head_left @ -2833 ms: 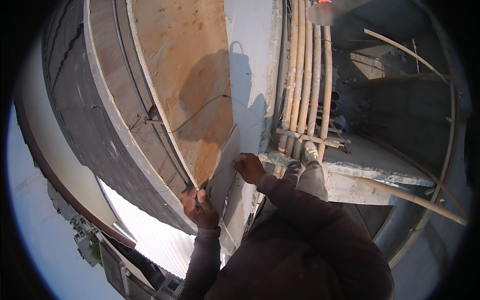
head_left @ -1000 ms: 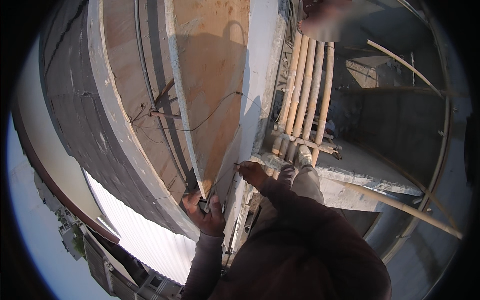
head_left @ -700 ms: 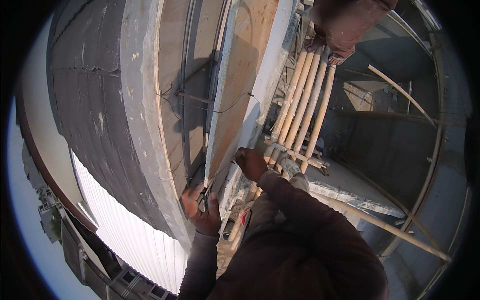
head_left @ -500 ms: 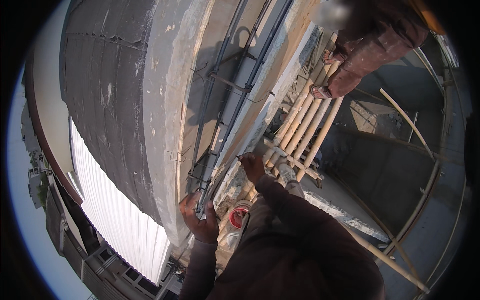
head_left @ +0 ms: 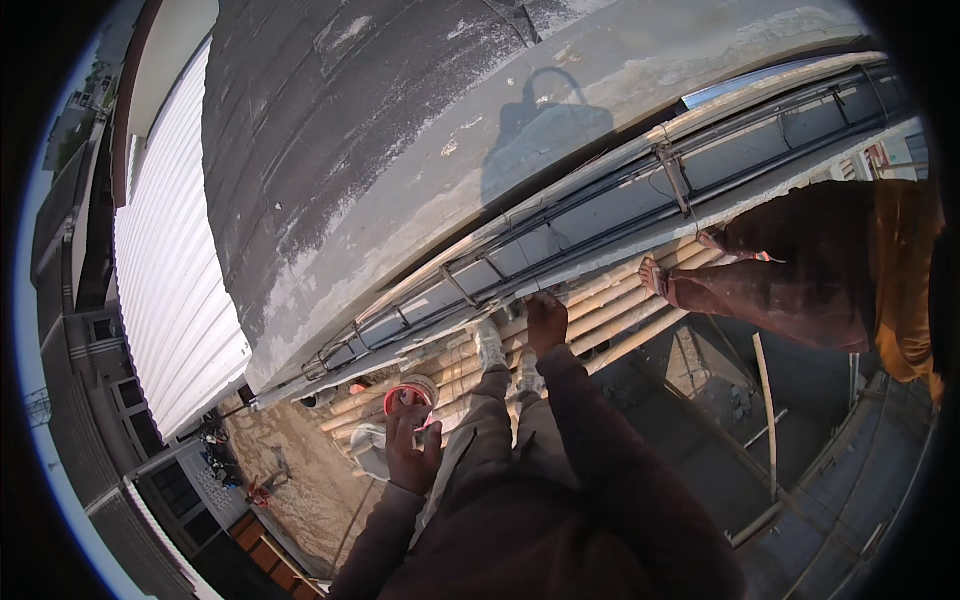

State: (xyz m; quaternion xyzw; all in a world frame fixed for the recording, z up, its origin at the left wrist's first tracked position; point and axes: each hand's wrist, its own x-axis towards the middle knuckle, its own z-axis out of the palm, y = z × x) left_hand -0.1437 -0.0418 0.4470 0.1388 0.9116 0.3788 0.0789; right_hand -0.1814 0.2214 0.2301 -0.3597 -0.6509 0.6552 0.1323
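A grey concrete roof slab (head_left: 400, 150) fills the upper view, seen from high up, with a white corrugated roof (head_left: 175, 270) and a yard far below at left. Along the slab's edge runs a long rebar cage (head_left: 600, 240): dark parallel bars tied by stirrups, lying inside pale formwork boards and stretching from lower left to upper right. The right hand (head_left: 546, 320) reaches up to the cage's lower edge, fingers curled against it; whether they actually grip a bar cannot be told. The left hand (head_left: 410, 448) hangs lower, away from the cage, its fingers half folded and apart, over a red-rimmed bucket (head_left: 405, 395) that sits below it. Bamboo scaffold poles (head_left: 600, 315) run under the cage and carry the person's shoes (head_left: 505, 355), and a second person's bare foot (head_left: 655, 278) and brown trouser leg stand on them at right. Compared with half a second ago, the view has swung so that the cage now lies flatter across the picture, and the left hand has come off the formwork.
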